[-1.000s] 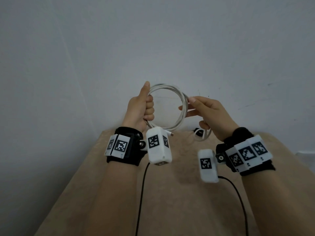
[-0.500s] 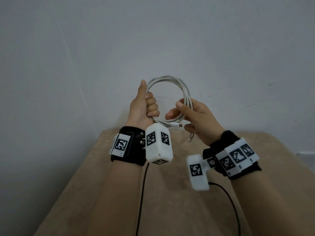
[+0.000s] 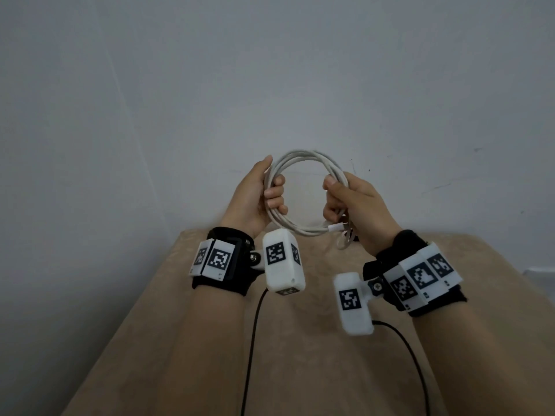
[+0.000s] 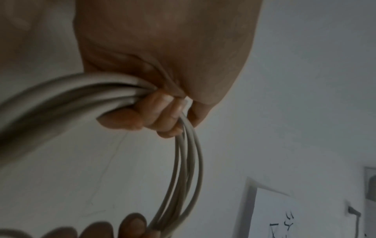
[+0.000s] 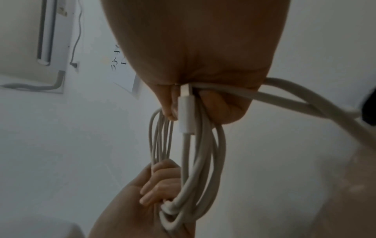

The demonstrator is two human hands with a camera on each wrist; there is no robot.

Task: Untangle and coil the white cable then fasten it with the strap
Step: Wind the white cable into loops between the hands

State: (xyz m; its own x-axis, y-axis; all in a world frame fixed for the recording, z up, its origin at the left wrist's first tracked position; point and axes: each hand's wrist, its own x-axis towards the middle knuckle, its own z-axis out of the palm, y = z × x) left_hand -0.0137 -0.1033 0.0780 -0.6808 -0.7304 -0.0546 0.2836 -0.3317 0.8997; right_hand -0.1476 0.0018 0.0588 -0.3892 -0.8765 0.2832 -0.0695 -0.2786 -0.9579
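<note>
The white cable (image 3: pixel 303 156) hangs as a round coil of several loops in the air above the table. My left hand (image 3: pixel 264 193) grips the coil's left side with curled fingers, thumb up along it; the left wrist view shows the cable (image 4: pixel 189 161) running out under those fingers (image 4: pixel 162 112). My right hand (image 3: pixel 345 199) grips the right side. A white plug end (image 3: pixel 336 227) lies at the coil's bottom, and in the right wrist view that plug (image 5: pixel 186 111) sits between my right fingers with the cable (image 5: pixel 203 161). A short loop and something dark (image 3: pixel 350 238) hang below my right hand. I cannot make out the strap.
A beige table (image 3: pixel 300 355) lies below my arms, with a bare grey wall (image 3: pixel 270 70) right behind it. Black leads (image 3: pixel 252 340) run from the wrist cameras toward me. Both hands are held up off the tabletop.
My right hand moved from the coil's bottom up its right side and closed round the loops. The loose tail is gathered in, and the coil looks rounder.
</note>
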